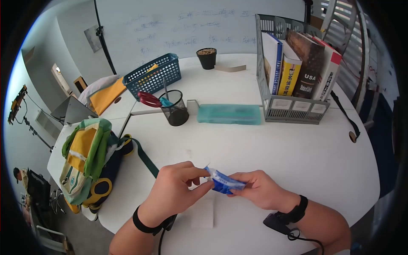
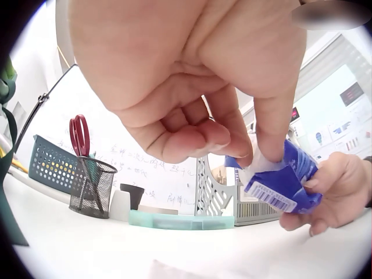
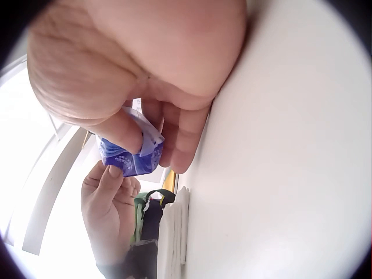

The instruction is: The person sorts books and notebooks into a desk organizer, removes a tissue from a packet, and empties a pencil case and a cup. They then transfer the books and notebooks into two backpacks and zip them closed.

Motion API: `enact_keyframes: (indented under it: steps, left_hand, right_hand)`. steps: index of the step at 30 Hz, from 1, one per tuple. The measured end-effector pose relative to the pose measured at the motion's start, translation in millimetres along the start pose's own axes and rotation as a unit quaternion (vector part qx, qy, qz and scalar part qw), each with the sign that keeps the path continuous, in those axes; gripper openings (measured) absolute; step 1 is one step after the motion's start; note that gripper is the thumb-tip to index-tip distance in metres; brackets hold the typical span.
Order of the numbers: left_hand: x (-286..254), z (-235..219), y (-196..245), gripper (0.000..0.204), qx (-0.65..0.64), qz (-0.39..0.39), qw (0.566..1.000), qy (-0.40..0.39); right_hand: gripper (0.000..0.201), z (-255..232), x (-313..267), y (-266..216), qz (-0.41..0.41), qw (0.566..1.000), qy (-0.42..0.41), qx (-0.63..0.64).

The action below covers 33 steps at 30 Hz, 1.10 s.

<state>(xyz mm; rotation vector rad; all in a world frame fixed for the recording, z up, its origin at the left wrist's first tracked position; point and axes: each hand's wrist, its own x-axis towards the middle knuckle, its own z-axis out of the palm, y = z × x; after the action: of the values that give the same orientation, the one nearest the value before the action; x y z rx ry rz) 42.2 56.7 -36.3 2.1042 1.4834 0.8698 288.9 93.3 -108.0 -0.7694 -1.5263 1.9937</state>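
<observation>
I find the desk (image 1: 306,148) brightly lit; right-wrist glare at eight o'clock; dark, rounded corners in all views.

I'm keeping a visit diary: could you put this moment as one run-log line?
left hand: pinching packet at one end | right hand: holding packet | packet: blue, above table | white paper: on table

Backpack (image 1: 87,148); scissors (image 1: 149,100) in mesh cup (image 1: 177,116)
</observation>
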Motion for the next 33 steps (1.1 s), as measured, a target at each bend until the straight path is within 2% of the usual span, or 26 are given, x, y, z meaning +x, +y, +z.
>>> enact_keyframes:
  steps: [4, 7, 9, 11, 13, 15, 16, 18, 19, 21, 25, 26, 27, 28, 30, 31, 33]
  left_hand:
    - [-1, 4, 2, 0.02, 0.007, 0.002, 1.0, -0.001]
    - [-2, 5, 5, 0.017, -0.013, 0.0, 1.0, -0.01]
    - [-2, 5, 6, 0.015, -0.02, 0.003, 1.0, -0.012]
    - [-2, 6, 3, 0.016, -0.004, 0.077, 0.997, -0.003]
    - [-1, 8, 4, 0.016, -0.003, 0.096, 0.995, -0.005]
    - [-3, 9, 4, 0.016, -0.002, 0.116, 0.993, -0.006]
    - [-5, 9, 3, 0.016, -0.014, 0.096, 0.995, -0.017]
    - [-6, 11, 5, 0.015, -0.055, 0.067, 0.996, -0.018]
    - [-6, 11, 5, 0.015, -0.055, 0.066, 0.996, -0.018]
    - [-9, 14, 2, 0.013, -0.125, 0.013, 0.992, 0.018]
    - [-9, 15, 3, 0.016, -0.171, 0.044, 0.983, 0.043]
    - [-10, 11, 6, 0.016, -0.286, -0.025, 0.957, 0.031]
    - [-11, 8, 8, 0.017, -0.395, -0.093, 0.914, 0.017]
    - [-10, 6, 7, 0.017, -0.394, -0.093, 0.914, 0.019]
    - [-8, 2, 1, 0.023, -0.488, -0.081, 0.868, 0.054]
    - [-6, 0, -1, 0.023, -0.487, -0.084, 0.868, 0.054]
    - [-3, -4, -5, 0.025, -0.539, -0.039, 0.829, 0.145]
  right_hand:
    - [0.047, 1, -1, -3, -0.007, 1.0, 0.005, -0.026]
    - [0.048, -2, -4, -1, 0.02, 0.999, -0.032, -0.034]
    - [0.049, -2, -4, 1, -0.053, 0.995, -0.054, -0.071]
    - [0.049, 0, -4, -5, -0.046, 0.996, -0.04, -0.07]
    - [0.049, 7, -7, -8, -0.033, 0.997, -0.024, -0.068]
    - [0.041, 13, -8, -10, -0.069, 0.986, 0.021, -0.15]
    - [0.041, 12, -8, -12, -0.066, 0.986, 0.026, -0.151]
    - [0.037, 7, -5, -14, -0.005, 0.975, -0.023, -0.219]
    - [0.037, 6, -5, -12, -0.005, 0.975, -0.024, -0.22]
    - [0.042, 6, -4, -5, -0.015, 0.972, -0.007, -0.234]
    - [0.044, 3, -3, 2, -0.004, 0.966, -0.01, -0.258]
    - [0.043, 2, -2, 6, -0.02, 0.967, -0.02, -0.252]
    - [0.043, 1, -2, 7, -0.036, 0.968, -0.029, -0.245]
    - [0.043, 1, -3, 6, -0.038, 0.968, -0.031, -0.245]
    - [0.043, 2, -5, 4, -0.034, 0.964, -0.047, -0.261]
    - [0.043, 1, -4, 6, -0.034, 0.964, -0.048, -0.258]
    - [0.035, -1, -3, 9, -0.042, 0.97, -0.028, -0.237]
